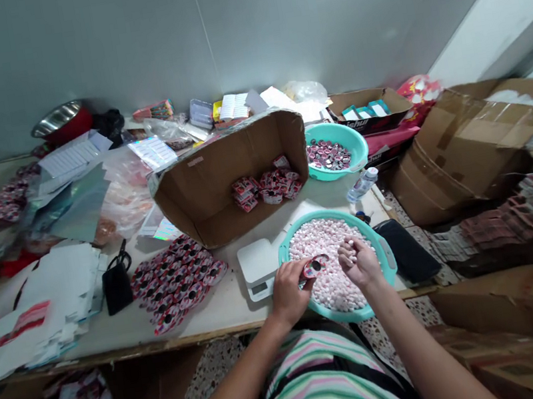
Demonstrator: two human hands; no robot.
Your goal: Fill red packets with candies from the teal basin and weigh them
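Note:
My left hand (288, 290) is closed on a small red printed pouch (313, 266), holding it over a teal basin (386, 254) full of small pink and white candies (321, 245). My right hand (357, 260) hovers over the same basin with its fingers cupped around a few of those candies, close to the pouch's mouth. The basin sits on a white scale (257, 265) at the table's near edge.
A cardboard box on its side (204, 189) holds filled red pouches (267, 189). Flat red pouches (175, 281) lie left of the scale beside a black case (117, 287). A second teal basin (355, 138), a small bottle (361, 186), a black tray (409, 250) and cartons (464, 141) stand right.

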